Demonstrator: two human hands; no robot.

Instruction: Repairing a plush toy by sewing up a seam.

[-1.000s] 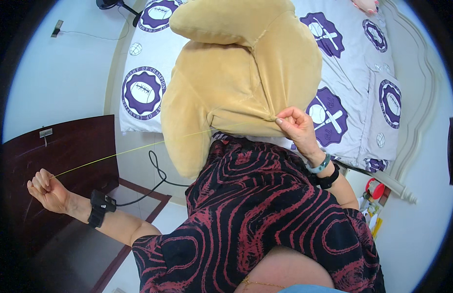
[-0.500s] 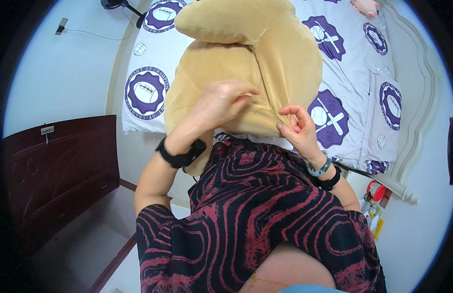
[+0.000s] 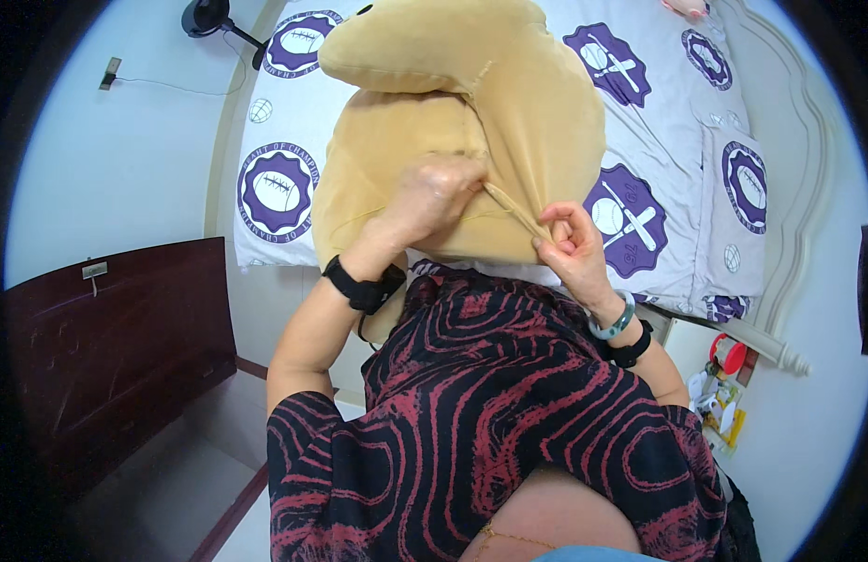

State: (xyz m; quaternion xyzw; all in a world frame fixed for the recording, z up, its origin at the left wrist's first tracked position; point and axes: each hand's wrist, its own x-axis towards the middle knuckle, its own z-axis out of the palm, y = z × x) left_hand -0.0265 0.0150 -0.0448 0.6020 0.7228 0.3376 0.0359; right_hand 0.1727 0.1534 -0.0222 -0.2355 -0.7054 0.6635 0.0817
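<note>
A big tan plush toy (image 3: 556, 122) lies across my lap and the bed edge, its rounded head part folded at the top. A seam (image 3: 514, 206) runs down its middle toward my right hand. My left hand (image 3: 439, 192) is closed, fingertips pinching the fabric at this seam; its grip is partly hidden and slightly blurred. My right hand (image 3: 574, 239) pinches the lower end of the seam between thumb and fingers. Between the two hands the seam stands up as a taut ridge. A thin pale thread loops over the fabric below my left hand.
Beyond the plush lies a bed with a white and purple patterned sheet (image 3: 640, 140). A carved pale headboard (image 3: 799, 140) borders it on the right. At left stands a dark red wooden panel (image 3: 116, 347). A black fan-like object (image 3: 206, 17) is at the far left; a red lid (image 3: 727, 354) sits at lower right.
My left hand has gone from loosely raised fingers to a closed pinch at the seam, which is now drawn tighter. My right hand keeps its hold. The view has shifted slightly.
</note>
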